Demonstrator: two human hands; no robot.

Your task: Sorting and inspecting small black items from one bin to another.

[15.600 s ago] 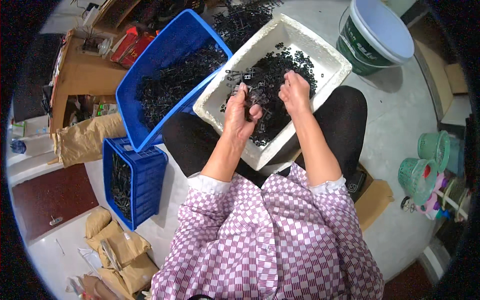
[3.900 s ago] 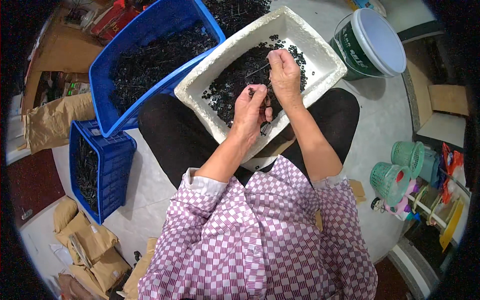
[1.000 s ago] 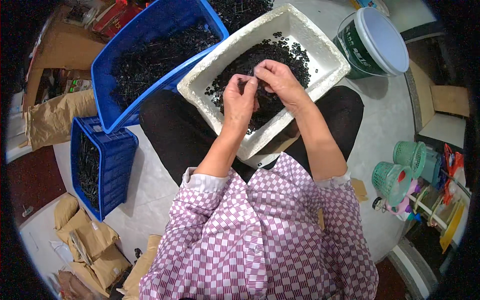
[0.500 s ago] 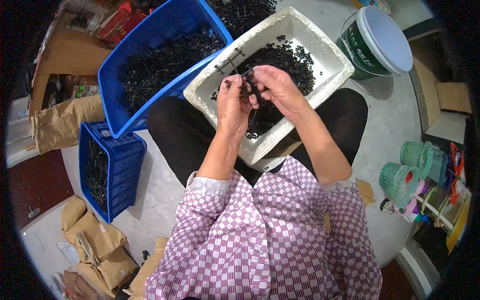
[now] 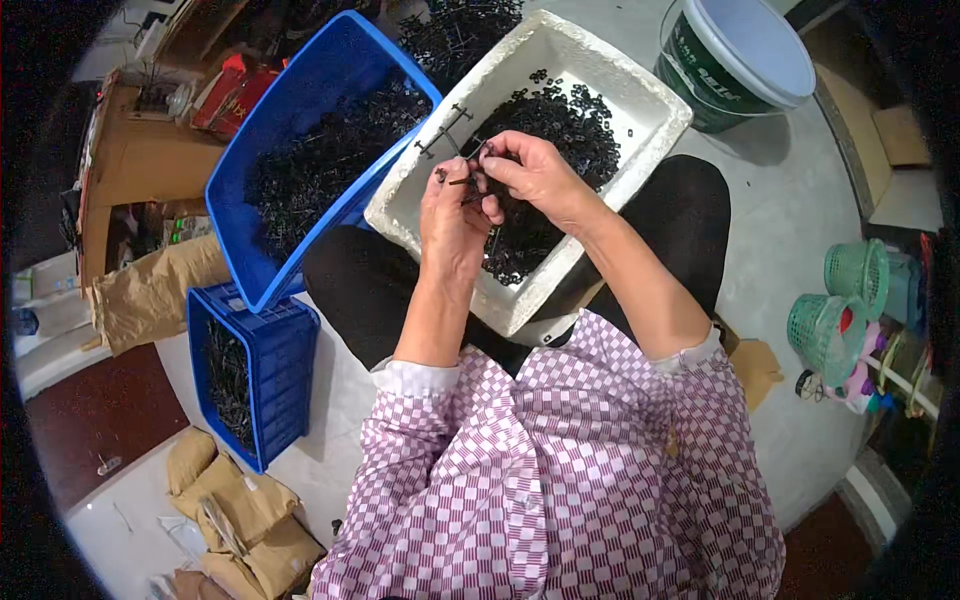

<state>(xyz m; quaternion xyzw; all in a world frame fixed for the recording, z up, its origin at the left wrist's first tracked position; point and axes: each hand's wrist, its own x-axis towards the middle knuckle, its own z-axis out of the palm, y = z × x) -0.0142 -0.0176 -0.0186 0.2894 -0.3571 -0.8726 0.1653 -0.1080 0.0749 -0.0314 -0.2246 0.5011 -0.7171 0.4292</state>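
My left hand (image 5: 452, 228) is closed around a thin black plastic sprue (image 5: 443, 132), whose branched end sticks up beyond the fingers. Thumb and fingers of my right hand (image 5: 545, 182) pinch at the same piece, close against the left fingertips. What exactly sits between the right fingertips is too small to make out. Both hands are over a white foam box (image 5: 655, 105) resting between my knees. Many small black plastic parts (image 5: 570, 130), square with a hole, lie heaped in it, partly hidden by my hands.
A large blue crate (image 5: 225, 200) of black sprues stands left of the foam box, with a smaller blue crate (image 5: 280, 370) nearer me. Another black heap (image 5: 455, 35) lies behind. At right are a green-and-white bucket (image 5: 715, 80) and green baskets (image 5: 825, 335). Brown paper packages (image 5: 250, 510) sit lower left.
The view has shifted and turned slightly. My right fingers have drawn in closer over the left fingertips; the sprue stays in my left hand.
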